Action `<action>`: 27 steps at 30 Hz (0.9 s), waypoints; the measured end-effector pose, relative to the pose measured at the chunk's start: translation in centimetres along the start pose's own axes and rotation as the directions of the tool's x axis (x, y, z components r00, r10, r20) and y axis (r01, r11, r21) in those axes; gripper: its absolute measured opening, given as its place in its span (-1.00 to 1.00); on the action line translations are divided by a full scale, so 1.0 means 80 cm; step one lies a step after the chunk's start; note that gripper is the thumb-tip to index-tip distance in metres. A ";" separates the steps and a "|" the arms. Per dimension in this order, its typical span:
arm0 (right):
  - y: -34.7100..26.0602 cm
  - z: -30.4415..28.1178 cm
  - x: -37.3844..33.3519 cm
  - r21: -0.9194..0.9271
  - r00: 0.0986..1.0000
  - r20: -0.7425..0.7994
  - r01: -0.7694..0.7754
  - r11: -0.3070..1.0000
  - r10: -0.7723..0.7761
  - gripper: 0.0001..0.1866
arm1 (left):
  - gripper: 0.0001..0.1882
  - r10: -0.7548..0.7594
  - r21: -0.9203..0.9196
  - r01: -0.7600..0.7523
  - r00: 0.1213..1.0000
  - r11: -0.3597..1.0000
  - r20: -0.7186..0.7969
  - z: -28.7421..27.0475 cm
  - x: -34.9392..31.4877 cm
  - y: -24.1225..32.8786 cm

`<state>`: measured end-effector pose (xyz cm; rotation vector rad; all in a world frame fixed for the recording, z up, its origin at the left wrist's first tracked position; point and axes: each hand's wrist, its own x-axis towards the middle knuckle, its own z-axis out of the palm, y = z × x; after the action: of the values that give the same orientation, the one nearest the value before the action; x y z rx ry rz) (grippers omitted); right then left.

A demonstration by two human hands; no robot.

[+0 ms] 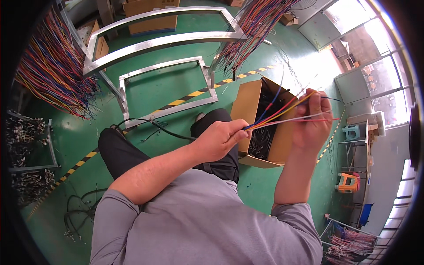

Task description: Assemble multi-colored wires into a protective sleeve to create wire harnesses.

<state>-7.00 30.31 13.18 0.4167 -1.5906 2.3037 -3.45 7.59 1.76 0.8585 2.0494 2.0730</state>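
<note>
My left hand (223,138) is closed round the base of a bundle of coloured wires (278,115). Red, yellow, blue and white strands fan out from it toward the right. My right hand (314,115) is raised with its fingers bent together among the far ends of the strands; a dark wire end sticks out past it. Across my lap, a black cable (170,131) with thin loose ends near my left knee passes behind my left forearm. Whether it joins the bundle is hidden. Below the wires stands an open cardboard box (244,104) with black cables (260,143) inside.
A metal frame (163,43) stands ahead, with thick hanging bundles of coloured wires (53,66) at its left and more (256,31) at its right. Loose black cables (81,212) lie on the green floor at left. An orange stool (348,182) stands at right.
</note>
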 end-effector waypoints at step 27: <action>0.044 -0.005 -0.031 -0.069 0.936 0.054 -0.345 0.936 0.349 -0.58 | -0.81 0.034 0.066 -0.038 0.998 0.997 0.061 -0.004 -0.024 -0.015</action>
<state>-6.20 29.31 9.00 0.2099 -1.8899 2.5093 -2.36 6.56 0.01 0.9624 2.0992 1.9808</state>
